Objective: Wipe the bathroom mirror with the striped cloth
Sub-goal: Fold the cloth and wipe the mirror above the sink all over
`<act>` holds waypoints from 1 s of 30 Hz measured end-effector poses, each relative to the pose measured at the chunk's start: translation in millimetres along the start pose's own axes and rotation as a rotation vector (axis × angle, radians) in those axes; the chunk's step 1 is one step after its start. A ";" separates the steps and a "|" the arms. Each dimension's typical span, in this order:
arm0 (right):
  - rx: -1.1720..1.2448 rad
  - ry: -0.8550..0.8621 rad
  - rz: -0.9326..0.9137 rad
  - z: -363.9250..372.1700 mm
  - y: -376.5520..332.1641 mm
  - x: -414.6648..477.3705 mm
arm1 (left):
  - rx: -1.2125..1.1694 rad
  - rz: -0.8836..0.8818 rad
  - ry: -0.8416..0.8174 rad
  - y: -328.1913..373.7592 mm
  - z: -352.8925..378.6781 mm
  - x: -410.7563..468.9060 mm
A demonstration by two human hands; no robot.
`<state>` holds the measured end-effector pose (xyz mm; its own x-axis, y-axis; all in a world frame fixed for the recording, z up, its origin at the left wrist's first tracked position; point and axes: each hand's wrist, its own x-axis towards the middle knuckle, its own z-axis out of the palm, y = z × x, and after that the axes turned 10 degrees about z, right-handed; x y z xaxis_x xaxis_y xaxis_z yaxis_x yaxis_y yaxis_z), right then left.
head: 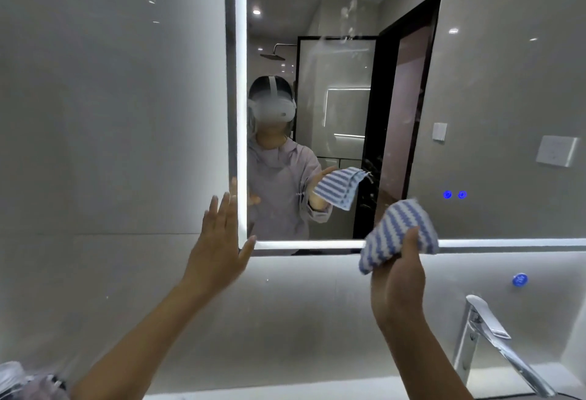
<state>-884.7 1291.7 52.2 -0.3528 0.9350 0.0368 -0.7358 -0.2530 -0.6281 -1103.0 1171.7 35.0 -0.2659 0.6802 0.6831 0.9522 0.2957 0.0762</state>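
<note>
A large wall mirror with a lit white border fills the upper right of the head view. Smudges show on the glass near its top middle. My right hand is closed around a bunched blue-and-white striped cloth, held at the mirror's lower edge, near the glass. My left hand is flat with fingers spread, against the mirror's lower left corner and the wall beside it. The mirror reflects a person wearing a headset and holding the cloth.
A chrome faucet stands at the lower right over the counter. A blue round button sits on the wall above it. Two blue lit touch buttons glow on the mirror. Grey tiled wall lies to the left.
</note>
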 end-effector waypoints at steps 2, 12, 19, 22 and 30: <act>-0.067 0.082 -0.114 8.0 -0.1 11.2 | 0.073 0.043 -0.020 -8.6 2.7 19.1; -0.400 0.056 -0.450 46.4 38.9 64.5 | 0.327 0.226 0.114 -33.8 9.3 92.6; -0.610 -0.085 -0.449 49.8 91.0 93.6 | 0.417 0.264 0.183 -51.6 31.0 100.2; -0.700 -0.117 -0.451 44.6 106.7 105.4 | 0.424 0.279 0.220 -56.0 37.5 101.9; -1.262 -0.062 -0.875 53.6 131.9 125.7 | 0.440 0.282 0.291 -61.1 48.1 105.3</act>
<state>-1057.1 1362.6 15.7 -0.1312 0.6542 0.7449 0.2230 0.7516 -0.6208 -1196.5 1257.6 67.3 0.0992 0.5792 0.8091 0.8121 0.4228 -0.4022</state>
